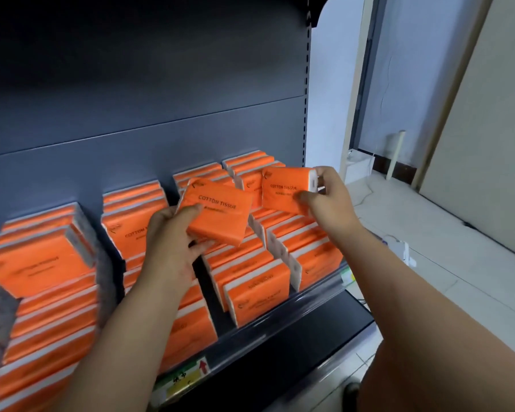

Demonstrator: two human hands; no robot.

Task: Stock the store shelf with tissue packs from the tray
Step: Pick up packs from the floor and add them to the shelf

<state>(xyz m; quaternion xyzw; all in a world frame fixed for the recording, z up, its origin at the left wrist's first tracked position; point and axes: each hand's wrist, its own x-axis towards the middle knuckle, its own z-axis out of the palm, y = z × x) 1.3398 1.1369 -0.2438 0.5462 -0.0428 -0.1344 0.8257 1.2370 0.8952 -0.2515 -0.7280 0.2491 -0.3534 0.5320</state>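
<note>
Left hand (173,242) grips one orange tissue pack (220,212) by its near-left corner, thumb on the printed face and fingers curled under. It is tilted and held over the middle rows. Right hand (327,200) pinches a second pack (286,188) at its right end, thumb in front, and holds it above the right-hand rows. Neither pack is down yet.

Nearest to me is the shelf (280,340) and its clear front rail. A yellow-green price tag (188,376) sits in the rail with a red arrow on it. Its characters are too blurred to read.

Behind the rail the stocked packs (259,295) stand in rows from front to back, and most lanes look full. A dark gap (201,272) between two middle rows looks like the spot left to fill. I judge stocking nearly done, with these two packs pending. I can't make out the tray, so I can't tell how many packs remain. The far-left edge is motion-blurred.

Writing: both held packs read "COTTON TISSUE" in dark letters. There is a small logo at the upper-left corner, and the finer line underneath is unreadable. The shelved packs carry the same print.

Farthest back is the plain grey back panel (131,93), with no writing on it.
</note>
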